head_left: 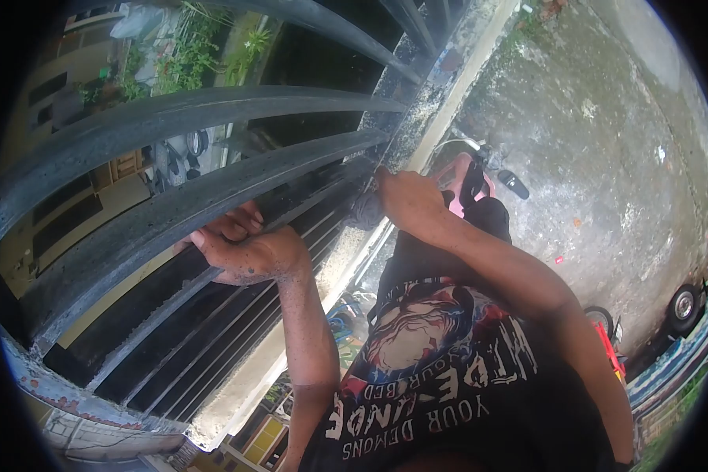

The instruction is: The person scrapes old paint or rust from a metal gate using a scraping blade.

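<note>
Curved grey metal bars (212,193) run across the left half of the view. My left hand (248,250) reaches in among them, its fingers curled round one bar. Its fingertips show in the gap between two bars, and dark specks dot the palm and wrist. Near the bars' right ends, at a pale concrete ledge (342,263), my right hand (409,200) is closed. A bunched dark grey cloth (364,211) comes out from under its fingers, whose tips are mostly hidden.
Beyond the ledge lies a stained concrete floor (598,157) with a black sandal (514,184). A pink object (462,169) shows beside my legs. At the lower right are a wheel (684,307) and a red object (608,350). Green plants (185,59) stand behind the bars.
</note>
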A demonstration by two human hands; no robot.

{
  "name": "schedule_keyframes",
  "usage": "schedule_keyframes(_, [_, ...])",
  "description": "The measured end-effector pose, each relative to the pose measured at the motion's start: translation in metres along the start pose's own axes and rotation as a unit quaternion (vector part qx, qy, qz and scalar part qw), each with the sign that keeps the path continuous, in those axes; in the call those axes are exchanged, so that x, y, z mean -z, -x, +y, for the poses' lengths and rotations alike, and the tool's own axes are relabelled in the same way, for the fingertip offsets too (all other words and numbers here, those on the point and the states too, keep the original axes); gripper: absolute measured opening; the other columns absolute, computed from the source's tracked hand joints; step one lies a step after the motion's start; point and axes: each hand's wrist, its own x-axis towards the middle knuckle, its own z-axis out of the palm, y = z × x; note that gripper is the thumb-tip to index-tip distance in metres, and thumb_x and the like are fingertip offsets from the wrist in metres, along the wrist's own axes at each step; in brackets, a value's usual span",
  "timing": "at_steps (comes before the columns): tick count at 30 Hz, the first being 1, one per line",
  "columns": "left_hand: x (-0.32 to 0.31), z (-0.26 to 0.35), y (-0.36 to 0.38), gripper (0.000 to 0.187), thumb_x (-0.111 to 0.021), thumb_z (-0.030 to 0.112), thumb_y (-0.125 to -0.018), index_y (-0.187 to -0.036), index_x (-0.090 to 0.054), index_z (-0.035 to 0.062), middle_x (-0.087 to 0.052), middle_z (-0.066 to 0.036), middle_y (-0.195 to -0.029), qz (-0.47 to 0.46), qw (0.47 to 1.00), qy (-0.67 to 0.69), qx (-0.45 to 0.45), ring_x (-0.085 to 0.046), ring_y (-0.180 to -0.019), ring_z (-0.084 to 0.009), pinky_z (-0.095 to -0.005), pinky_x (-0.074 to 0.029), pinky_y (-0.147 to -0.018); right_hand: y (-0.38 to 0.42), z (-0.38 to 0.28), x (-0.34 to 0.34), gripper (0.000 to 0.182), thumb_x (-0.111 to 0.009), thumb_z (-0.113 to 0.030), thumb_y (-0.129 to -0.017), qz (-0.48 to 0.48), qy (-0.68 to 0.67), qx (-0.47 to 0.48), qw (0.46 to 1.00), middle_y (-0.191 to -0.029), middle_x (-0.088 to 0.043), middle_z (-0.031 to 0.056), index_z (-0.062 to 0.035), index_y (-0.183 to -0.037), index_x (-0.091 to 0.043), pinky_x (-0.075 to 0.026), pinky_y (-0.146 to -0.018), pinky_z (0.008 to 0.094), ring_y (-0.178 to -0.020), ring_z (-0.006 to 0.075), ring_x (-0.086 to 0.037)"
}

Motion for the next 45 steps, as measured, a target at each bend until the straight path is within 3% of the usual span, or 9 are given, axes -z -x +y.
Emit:
schedule_keyframes(8, [0.0, -0.003, -0.003, 0.037, -0.046, 0.039, -0.102, -0.073, -0.039, 0.016, -0.029, 0.004, -0.063, -0.011, 1.0, -0.009, -0.007, -0.033, -0.053, -0.0057, -0.0224, -0.032, -0.049, -0.012, 0.009, -0.004, 0.027, -0.05, -0.01, -0.088, 0.0, 0.015, 0.002, 1.0, -0.077, -0.066, 0.0269, 0.0049, -0.11, -0.058, -0.052, -0.065, 0.0557, -0.077, 0.0458, -0.067])
schedule_keyframes(10, [0.003, -0.001, -0.001, 0.037, -0.046, 0.038, -0.102, -0.073, -0.039, 0.016, -0.029, 0.004, -0.063, -0.017, 1.0, -0.008, -0.008, -0.033, -0.053, -0.0057, -0.0224, -0.032, -0.049, -0.001, -0.009, 0.012, 0.031, -0.052, -0.007, -0.085, -0.035, 0.009, -0.007, 0.999, -0.08, -0.069, 0.0249, 0.0058, -0.113, -0.058, -0.056, -0.072, 0.0508, -0.083, 0.0411, -0.07])
schedule_keyframes(17, [0.003, 0.001, -0.001, 0.036, -0.047, 0.037, -0.102, -0.074, -0.039, 0.0158, -0.03, 0.004, -0.064, -0.025, 1.0, 0.008, 0.005, -0.033, -0.054, -0.0061, -0.0219, -0.032, -0.049, -0.005, -0.001, 0.001, 0.032, -0.052, -0.007, -0.085, -0.038, 0.008, -0.016, 0.999, -0.081, -0.069, 0.0251, 0.0066, -0.114, -0.058, -0.056, -0.07, 0.0503, -0.083, 0.0408, -0.07])
schedule_keyframes(23, [0.004, 0.0, 0.0, 0.035, -0.047, 0.037, -0.102, -0.075, -0.04, 0.0157, -0.03, 0.004, -0.064, 0.009, 1.0, -0.005, 0.005, -0.033, -0.053, -0.0064, -0.022, -0.032, -0.049, -0.005, -0.007, 0.006, 0.034, -0.052, -0.008, -0.086, -0.06, 0.018, -0.01, 0.998, -0.082, -0.069, 0.0252, 0.0065, -0.116, -0.058, -0.056, -0.07, 0.0504, -0.082, 0.0409, -0.07])
schedule_keyframes(29, [0.0, 0.0, -0.001, 0.038, -0.047, 0.039, -0.102, -0.073, -0.039, 0.015, -0.029, 0.004, -0.064, -0.011, 1.0, -0.005, -0.013, -0.033, -0.053, -0.0064, -0.0223, -0.032, -0.049, -0.029, 0.021, -0.015, 0.034, -0.052, -0.008, -0.086, -0.042, 0.046, -0.016, 0.998, -0.084, -0.069, 0.026, 0.0066, -0.116, -0.058, -0.056, -0.073, 0.0502, -0.086, 0.0405, -0.07])
schedule_keyframes(34, [-0.002, 0.001, 0.0, 0.039, -0.047, 0.039, -0.102, -0.073, -0.039, 0.0147, -0.028, 0.003, -0.064, 0.008, 1.0, 0.006, 0.006, -0.032, -0.053, -0.0072, -0.0226, -0.032, -0.049, -0.003, -0.026, 0.021, 0.03, -0.052, -0.008, -0.087, -0.035, 0.014, -0.001, 0.999, -0.086, -0.069, 0.0255, 0.005, -0.113, -0.06, -0.057, -0.073, 0.0498, -0.086, 0.0406, -0.07])
schedule_keyframes(38, [-0.002, 0.002, 0.0, 0.039, -0.046, 0.039, -0.102, -0.073, -0.038, 0.0147, -0.028, 0.003, -0.064, 0.003, 1.0, 0.013, 0.01, -0.033, -0.054, -0.0071, -0.0227, -0.032, -0.05, -0.031, 0.028, -0.031, 0.027, -0.052, -0.008, -0.086, 0.007, 0.004, -0.002, 1.0, -0.08, -0.068, 0.0257, 0.0053, -0.109, -0.059, -0.056, -0.069, 0.0511, -0.079, 0.0422, -0.07])
schedule_keyframes(41, [-0.001, 0.003, 0.002, 0.039, -0.045, 0.039, -0.102, -0.072, -0.038, 0.0148, -0.028, 0.003, -0.064, 0.022, 1.0, -0.009, 0.02, -0.032, -0.053, -0.0073, -0.0228, -0.032, -0.05, -0.012, -0.01, 0.006, 0.03, -0.05, -0.011, -0.09, -0.03, 0.004, 0.007, 1.0, -0.08, -0.067, 0.0261, 0.0017, -0.115, -0.059, -0.054, -0.068, 0.054, -0.081, 0.0445, -0.068])
schedule_keyframes(45, [-0.002, 0.0, 0.0, 0.041, -0.045, 0.039, -0.102, -0.071, -0.038, 0.0148, -0.029, 0.003, -0.063, 0.012, 1.0, -0.001, 0.011, -0.032, -0.052, -0.0074, -0.0226, -0.032, -0.05, -0.02, -0.003, -0.006, 0.03, -0.052, -0.011, -0.089, 0.008, -0.006, 0.007, 1.0, -0.079, -0.067, 0.0261, 0.0019, -0.115, -0.059, -0.054, -0.067, 0.054, -0.081, 0.0438, -0.069])
